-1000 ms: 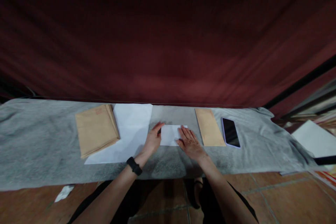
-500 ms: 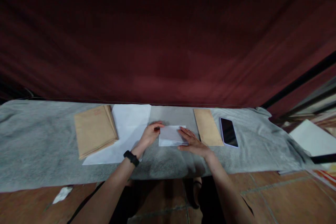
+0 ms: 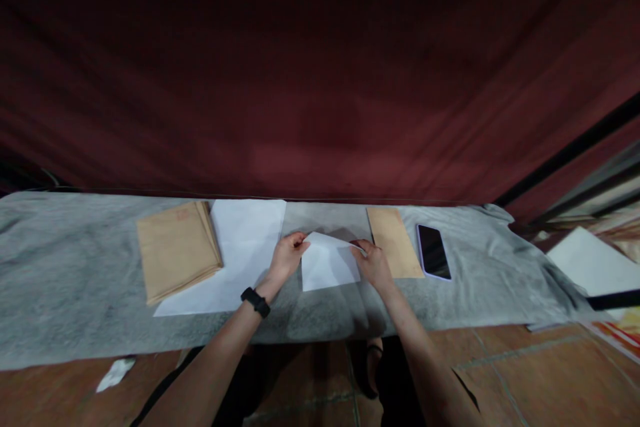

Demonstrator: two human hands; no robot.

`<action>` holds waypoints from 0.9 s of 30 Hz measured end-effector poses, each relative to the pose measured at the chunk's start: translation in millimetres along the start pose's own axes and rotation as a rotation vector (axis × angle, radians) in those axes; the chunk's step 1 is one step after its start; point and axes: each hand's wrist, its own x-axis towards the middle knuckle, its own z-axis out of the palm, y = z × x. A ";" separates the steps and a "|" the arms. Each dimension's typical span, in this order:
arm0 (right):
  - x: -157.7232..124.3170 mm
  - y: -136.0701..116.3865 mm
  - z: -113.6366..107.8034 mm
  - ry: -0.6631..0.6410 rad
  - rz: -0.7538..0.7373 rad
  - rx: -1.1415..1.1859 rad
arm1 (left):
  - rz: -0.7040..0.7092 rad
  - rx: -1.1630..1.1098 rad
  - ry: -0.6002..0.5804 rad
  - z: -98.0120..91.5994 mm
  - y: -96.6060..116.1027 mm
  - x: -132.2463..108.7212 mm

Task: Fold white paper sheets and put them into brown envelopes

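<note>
A folded sheet of white paper (image 3: 329,265) is held between my two hands above the grey cloth, its far edge slanting a little. My left hand (image 3: 289,255) pinches its upper left corner, thumb on the near side. At the upper right corner, my right hand (image 3: 373,263) grips the paper between thumb and fingers. Beside my right hand lies a single brown envelope (image 3: 397,243). Flat white sheets (image 3: 247,247) rest to the left of my left hand, partly under a stack of brown envelopes (image 3: 177,247).
A phone (image 3: 434,251) in a pale purple case lies right of the single envelope. The grey cloth (image 3: 75,267) covers a narrow surface backed by a dark red curtain (image 3: 310,100). Tiled floor (image 3: 520,373) shows below, with a crumpled white scrap (image 3: 116,373) at left.
The folded paper has been lifted from lying flat and tilted. My right hand has gone from lying flat on the paper to gripping its right corner; my left hand still holds the left side.
</note>
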 end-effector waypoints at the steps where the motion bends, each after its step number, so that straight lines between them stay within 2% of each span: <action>1: 0.3 -1.0 -0.2 0.048 -0.012 0.027 | -0.006 -0.023 0.000 -0.6 1.9 -1.0; 5: 0.0 -7.5 -4.9 0.260 -0.061 0.091 | -0.069 -0.205 -0.030 -1.8 6.4 -5.1; 8: -2.7 -16.5 -7.1 0.338 -0.112 0.033 | -0.132 -0.283 -0.029 0.5 3.3 -6.0; 10: -6.7 -22.5 -1.9 0.296 -0.167 -0.016 | -0.167 -0.285 -0.023 2.9 -1.1 -5.4; 14: -21.3 -26.1 28.5 0.012 -0.285 -0.139 | -0.173 -0.245 -0.014 6.3 -10.3 -3.9; 16: -30.0 -23.2 46.1 -0.097 -0.313 -0.274 | -0.165 -0.195 0.005 7.1 -13.5 -3.4; 18: -36.9 -19.2 58.8 -0.145 -0.331 -0.416 | -0.172 -0.142 0.024 7.9 -15.5 -2.7; 22: -39.5 -11.8 64.4 -0.121 -0.325 -0.595 | -0.186 -0.110 0.038 10.3 -15.8 -1.2; 27: -24.9 3.2 49.3 0.015 -0.214 -0.624 | -0.169 -0.125 0.041 6.1 -6.1 -0.9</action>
